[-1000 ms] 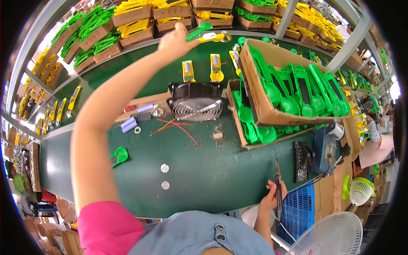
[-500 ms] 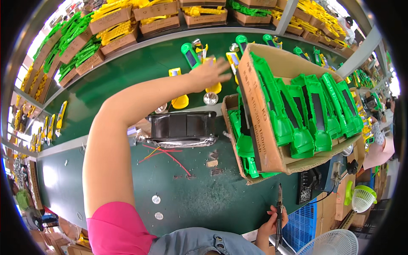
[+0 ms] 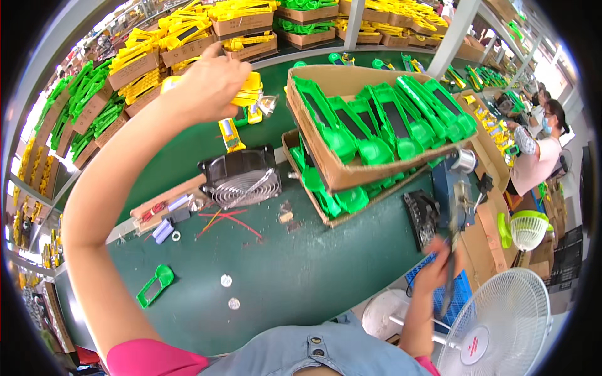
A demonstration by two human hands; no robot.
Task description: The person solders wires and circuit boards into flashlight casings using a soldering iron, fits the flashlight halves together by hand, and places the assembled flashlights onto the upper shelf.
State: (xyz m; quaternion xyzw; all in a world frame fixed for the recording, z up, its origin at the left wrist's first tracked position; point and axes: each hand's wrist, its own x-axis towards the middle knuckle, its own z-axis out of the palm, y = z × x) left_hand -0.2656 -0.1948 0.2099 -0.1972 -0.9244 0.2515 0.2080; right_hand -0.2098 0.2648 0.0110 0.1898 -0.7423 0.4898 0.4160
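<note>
Yellow plastic round-headed housing (image 3: 251, 84) is at the left hand (image 3: 214, 84), whose fingers curl; whether they grasp it, I cannot tell. It looks light, stiff, slightly slippery: best pinched by its sides, off the fragile silver reflector (image 3: 268, 105). The right hand (image 3: 436, 266) grasps a dark pen-shaped tool (image 3: 449, 285).

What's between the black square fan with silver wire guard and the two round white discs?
Thin, crossing wires, mostly red, then green tabletop. The head view shows them between the fan and the discs.
</note>
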